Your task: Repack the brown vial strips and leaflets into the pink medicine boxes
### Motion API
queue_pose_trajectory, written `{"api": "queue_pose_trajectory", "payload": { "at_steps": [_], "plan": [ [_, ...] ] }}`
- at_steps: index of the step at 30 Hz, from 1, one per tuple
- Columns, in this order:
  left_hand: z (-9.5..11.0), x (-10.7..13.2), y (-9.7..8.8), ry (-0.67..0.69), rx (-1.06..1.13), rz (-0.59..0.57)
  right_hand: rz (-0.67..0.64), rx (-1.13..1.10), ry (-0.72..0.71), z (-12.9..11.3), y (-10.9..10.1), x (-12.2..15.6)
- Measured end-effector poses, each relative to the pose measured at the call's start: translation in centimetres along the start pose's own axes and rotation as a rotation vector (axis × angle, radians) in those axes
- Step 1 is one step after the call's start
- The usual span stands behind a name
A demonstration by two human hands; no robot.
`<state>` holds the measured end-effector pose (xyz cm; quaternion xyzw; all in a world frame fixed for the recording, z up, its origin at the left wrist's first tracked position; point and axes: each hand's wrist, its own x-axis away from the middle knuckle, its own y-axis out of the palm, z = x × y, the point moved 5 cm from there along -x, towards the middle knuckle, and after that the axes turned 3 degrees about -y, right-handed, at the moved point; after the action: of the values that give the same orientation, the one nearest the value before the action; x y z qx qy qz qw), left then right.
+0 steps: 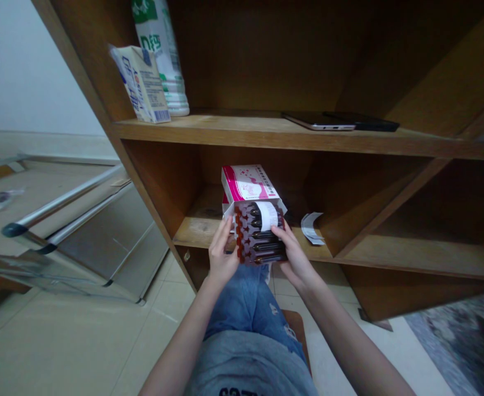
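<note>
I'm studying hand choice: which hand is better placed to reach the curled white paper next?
Right, probably: the right hand is closer to the curled white paper, while the left hand is across the vial tray. Both hands hold the tray, so the left would have to support it alone.

Cool, muted light, its source out of view. The wall [31, 66] at ten o'clock is palest; the cabinet [246, 137] sinks into shadow toward two. Glare streaks the rail [66, 198] at nine. The mottled patch [468, 341] at four is soft; wide-angle distortion slants the edges.
</note>
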<state>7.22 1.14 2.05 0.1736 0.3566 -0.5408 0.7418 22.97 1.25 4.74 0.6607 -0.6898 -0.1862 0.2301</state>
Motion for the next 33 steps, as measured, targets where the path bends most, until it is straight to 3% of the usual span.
{"api": "queue_pose_trajectory", "payload": {
  "at_steps": [7, 13, 18, 22, 25, 29, 33],
  "plan": [
    [0.1, 0.0, 0.3, 0.003, 0.024, -0.106, 0.079, 0.033, 0.178, 0.5, -0.6, -0.6],
    [0.0, -0.3, 0.3, -0.13, 0.281, -0.101, 0.143, 0.07, 0.143, 0.2, -0.9, -1.1],
    [0.3, -1.5, -0.3, -0.365, 0.607, -0.185, 0.136, 0.088, 0.054, 0.2, -0.9, -1.0],
    [-0.2, -2.1, -0.7, -0.685, 0.807, -0.081, 0.077, 0.125, 0.004, 0.6, -0.8, -0.4],
    [-0.3, -2.2, -0.5, -0.879, 0.808, -0.058, -0.013, 0.186, -0.002, 0.9, -0.5, 0.4],
    [0.1, -2.1, -0.6, -0.87, 0.716, -0.031, -0.098, 0.256, 0.023, 1.6, -0.5, 1.4],
    [0.6, -1.1, -0.5, -0.873, 0.627, -0.066, -0.076, 0.289, 0.062, 2.3, -1.2, 1.8]
  ]
}}
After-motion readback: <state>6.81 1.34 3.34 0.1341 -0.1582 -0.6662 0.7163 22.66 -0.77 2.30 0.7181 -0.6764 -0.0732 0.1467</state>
